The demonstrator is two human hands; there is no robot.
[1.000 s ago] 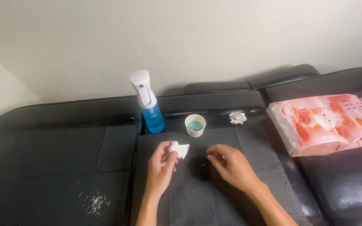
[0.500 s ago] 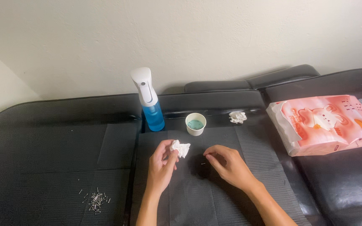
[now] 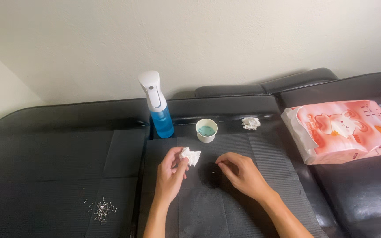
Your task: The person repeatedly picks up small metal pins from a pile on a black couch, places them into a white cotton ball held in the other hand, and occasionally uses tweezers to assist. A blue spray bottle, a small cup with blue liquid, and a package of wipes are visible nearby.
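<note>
Hands first: your left hand (image 3: 169, 172) rests on the dark mat (image 3: 252, 150) with its grip pinched shut on a small crumpled white tissue (image 3: 191, 156), thumb and fingertips bunched around it so the tissue sticks out just above the knuckles. Your right hand (image 3: 241, 172) lies just beside it on the same mat, fingers curled in toward the thumb; something tiny and pale shows at the fingertips, too small to tell what it is, so you cannot tell whether that grip has hold of anything. Between your two hands the mat carries a darker patch (image 3: 210, 172).

Off to your left, well apart from both hands, a small heap of thin metal pins (image 3: 102, 210) lies on the black surface.

Farther back, a small white cup (image 3: 207, 130) with blue-green liquid stands near the mat's far edge. Just beside it on the left stands a spray bottle (image 3: 157, 105), white-headed and blue in the lower half. Right of the cup lies a second crumpled white wad (image 3: 251, 123). Farther right sits a pink and white soft pack (image 3: 345, 130), lying flat near the black padded back edge.
</note>
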